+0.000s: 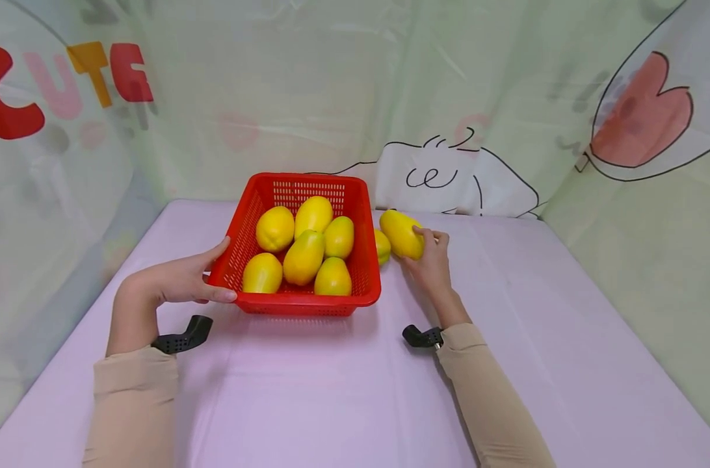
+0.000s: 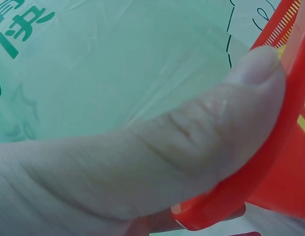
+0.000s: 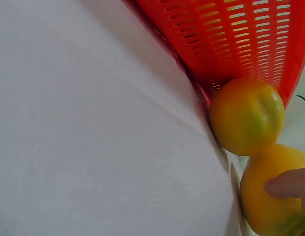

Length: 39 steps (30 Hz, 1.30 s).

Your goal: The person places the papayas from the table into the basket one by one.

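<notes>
A red plastic basket [image 1: 308, 304] with slotted walls holds several yellow papayas tinged with green. At its left side, my left hand [image 1: 179, 279] grips the rim, thumb along the front corner and fingers against the side wall. In the left wrist view the thumb [image 2: 206, 128] lies over the red rim [image 2: 270, 162]. Right of the basket, my right hand [image 1: 431, 263] holds a long yellow papaya [image 1: 400, 233] between thumb and fingers. Another greenish-yellow papaya [image 1: 382, 247] sits between that one and the basket wall; the right wrist view shows this papaya [image 3: 248, 117] against the slotted side.
A pale lilac cloth covers the table [image 1: 308, 390]. Printed curtains [image 1: 261, 84] hang behind it and along both sides. A black wrist camera [image 1: 185, 335] sits at the left sleeve, and another camera [image 1: 422, 336] at the right.
</notes>
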{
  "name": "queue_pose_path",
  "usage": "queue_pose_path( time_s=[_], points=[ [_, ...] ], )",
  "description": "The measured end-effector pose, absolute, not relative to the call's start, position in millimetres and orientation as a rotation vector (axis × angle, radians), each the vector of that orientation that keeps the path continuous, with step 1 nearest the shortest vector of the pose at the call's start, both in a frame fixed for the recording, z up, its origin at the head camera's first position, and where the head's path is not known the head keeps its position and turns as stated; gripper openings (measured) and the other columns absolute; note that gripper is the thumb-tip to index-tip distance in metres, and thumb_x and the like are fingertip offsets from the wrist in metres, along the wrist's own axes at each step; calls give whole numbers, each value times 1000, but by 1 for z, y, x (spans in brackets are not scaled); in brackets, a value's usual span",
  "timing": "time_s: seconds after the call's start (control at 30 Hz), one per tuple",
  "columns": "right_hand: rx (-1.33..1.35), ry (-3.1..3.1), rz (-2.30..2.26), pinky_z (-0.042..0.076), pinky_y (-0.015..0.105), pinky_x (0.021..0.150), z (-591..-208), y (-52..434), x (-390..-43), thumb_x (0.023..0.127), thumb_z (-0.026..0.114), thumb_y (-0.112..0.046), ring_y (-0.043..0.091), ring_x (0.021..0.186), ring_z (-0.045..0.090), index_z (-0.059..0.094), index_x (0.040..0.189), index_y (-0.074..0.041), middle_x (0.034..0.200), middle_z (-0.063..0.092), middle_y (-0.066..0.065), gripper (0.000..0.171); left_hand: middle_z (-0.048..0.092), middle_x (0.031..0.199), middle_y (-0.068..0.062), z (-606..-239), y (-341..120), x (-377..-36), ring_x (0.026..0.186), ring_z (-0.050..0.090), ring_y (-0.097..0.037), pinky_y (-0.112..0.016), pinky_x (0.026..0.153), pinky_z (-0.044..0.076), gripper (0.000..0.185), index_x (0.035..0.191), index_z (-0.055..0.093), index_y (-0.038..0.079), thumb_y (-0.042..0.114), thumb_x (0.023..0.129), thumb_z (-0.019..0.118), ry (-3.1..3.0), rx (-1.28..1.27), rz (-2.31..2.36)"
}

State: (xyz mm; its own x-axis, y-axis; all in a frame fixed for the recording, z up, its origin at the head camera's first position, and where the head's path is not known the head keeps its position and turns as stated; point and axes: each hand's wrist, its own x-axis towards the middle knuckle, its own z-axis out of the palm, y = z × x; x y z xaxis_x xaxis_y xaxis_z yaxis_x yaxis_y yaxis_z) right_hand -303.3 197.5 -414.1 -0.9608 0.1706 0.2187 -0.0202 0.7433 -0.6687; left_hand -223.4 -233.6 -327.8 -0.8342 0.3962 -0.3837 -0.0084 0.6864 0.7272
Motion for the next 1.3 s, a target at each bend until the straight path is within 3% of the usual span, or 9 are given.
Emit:
queue_pose_path(
  time_s=[0.27,0.67,1.07,1.3],
  points=[
    [-144,-2714,1020,28,51,114,-404,207,-302,86,70,-15,39,129,37,39,145,-16,142,28,20,67,6,157,-22,-327,-234,-223,128,35,-39,-44,91,53,117,152,-12,24,49,76,74,2373,294,1030],
    [-114,-2666,1031,31,52,110,-381,240,-301,86,69,-20,39,123,39,44,142,-10,135,43,24,62,6,157,-23,-324,-234,-223,129,35,-39,-44,92,52,116,152,-13,23,48,78,73,2374,311,1020],
    [-64,-2597,1035,35,49,110,-354,250,-287,87,69,-22,36,129,40,54,134,-11,144,44,15,50,4,158,-22,-330,-233,-223,128,35,-39,-44,90,53,114,152,-11,24,47,78,73,2368,306,1047],
    [-47,-2644,973,37,50,107,-337,243,-279,88,67,-24,36,123,43,53,134,-12,139,48,16,50,4,157,-23,-328,-234,-223,127,37,-39,-44,91,53,114,152,-12,23,46,79,73,2363,313,1050]
  ],
)
